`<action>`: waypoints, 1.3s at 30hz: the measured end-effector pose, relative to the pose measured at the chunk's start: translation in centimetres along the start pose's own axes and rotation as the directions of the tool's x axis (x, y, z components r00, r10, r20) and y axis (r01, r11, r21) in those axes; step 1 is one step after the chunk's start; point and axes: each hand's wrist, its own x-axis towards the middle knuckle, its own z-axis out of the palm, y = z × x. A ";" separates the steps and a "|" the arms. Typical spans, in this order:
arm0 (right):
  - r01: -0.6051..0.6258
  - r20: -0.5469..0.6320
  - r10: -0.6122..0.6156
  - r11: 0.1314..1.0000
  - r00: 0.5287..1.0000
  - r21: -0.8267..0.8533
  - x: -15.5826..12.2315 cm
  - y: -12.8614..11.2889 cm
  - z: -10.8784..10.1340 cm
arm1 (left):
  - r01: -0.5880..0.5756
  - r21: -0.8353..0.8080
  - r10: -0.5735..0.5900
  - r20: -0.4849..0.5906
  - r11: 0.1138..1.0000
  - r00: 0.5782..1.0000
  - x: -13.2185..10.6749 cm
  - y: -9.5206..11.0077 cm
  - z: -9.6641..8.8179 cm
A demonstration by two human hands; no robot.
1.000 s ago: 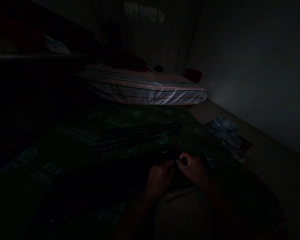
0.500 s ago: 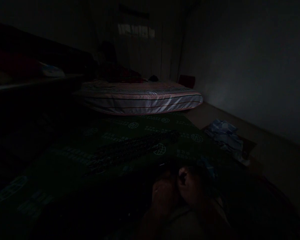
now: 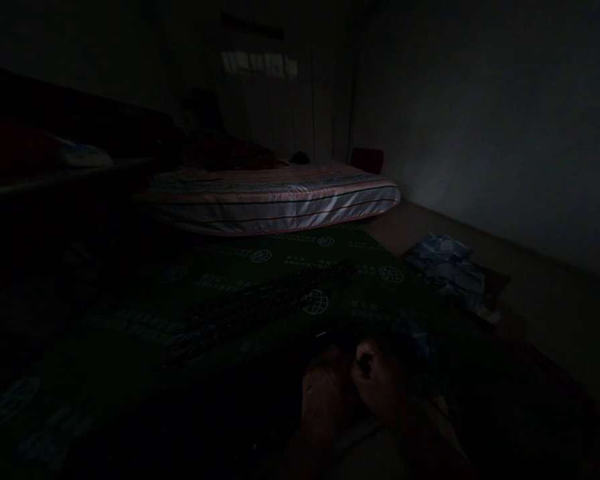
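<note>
Close together at the lower middle, my left hand and my right hand both have their fingers curled closed. Whatever they pinch is lost in the dark. On the green printed sheet beyond them lies a long bundle of dark, beaded-looking strands. A small pale sliver shows just past my left hand. Some bluish crumpled material is beside my right hand. Dark material, hard to make out, covers the area left of my hands.
A mattress with a striped cover lies at the far end of the sheet. Crumpled light cloth is on the floor at right, near the wall. A shelf-like ledge with items runs along the left. The room is very dim.
The view has shifted slightly, so the room appears a little further left. My hands stay close together in nearly the same pose; the strands still lie on the sheet.
</note>
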 end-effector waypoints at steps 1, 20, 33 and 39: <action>0.002 0.004 -0.002 1.000 1.000 0.001 0.0 0.0 0.0 | -0.003 -0.005 0.003 -0.011 1.000 1.000 0.0 0.0 0.1; -0.014 -0.005 0.015 0.998 1.000 0.060 -0.2 0.0 -0.2 | -0.088 -0.058 0.083 -0.091 0.994 0.992 -0.3 -0.5 0.5; 0.113 0.008 -0.121 0.948 0.993 0.299 -0.2 0.2 -1.0 | -0.077 -0.337 0.009 -0.197 0.938 0.980 -0.5 -1.0 0.5; 0.148 -0.040 -0.142 0.947 0.989 0.286 -0.1 -0.6 -1.3 | -0.067 -0.512 -0.044 -0.203 0.857 0.978 -0.5 -1.4 0.7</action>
